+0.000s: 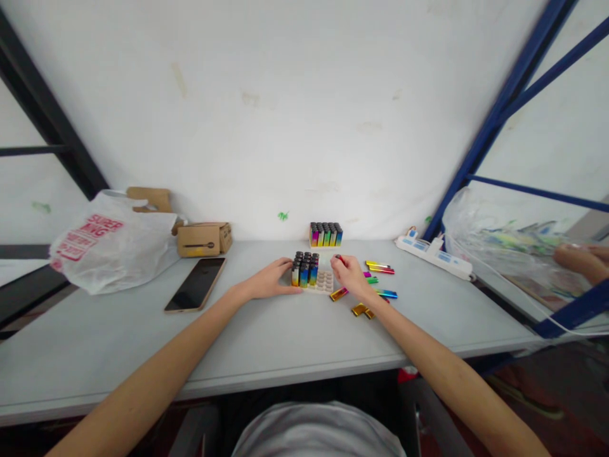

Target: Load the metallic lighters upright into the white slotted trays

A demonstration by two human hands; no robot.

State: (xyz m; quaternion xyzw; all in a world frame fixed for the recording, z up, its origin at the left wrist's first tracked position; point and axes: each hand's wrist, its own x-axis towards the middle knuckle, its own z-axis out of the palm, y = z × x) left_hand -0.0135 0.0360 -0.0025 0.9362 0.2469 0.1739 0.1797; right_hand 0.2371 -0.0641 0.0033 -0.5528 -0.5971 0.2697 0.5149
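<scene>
At the left end of the tray (318, 291), our left hand (271, 280) spreads wide, thumb and fingers apart; our right hand (351, 275), fingers curled closed, pinches what looks like a red lighter (339, 258) (its long axis mostly hidden) beside the bare sockets (326, 280), which lie nearer it than our left, across the upright lighters (305, 270).

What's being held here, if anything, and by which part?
The right hand grips a red object, likely a lighter; which part is hidden. The left hand apparently steadies the tray from the left.
</scene>
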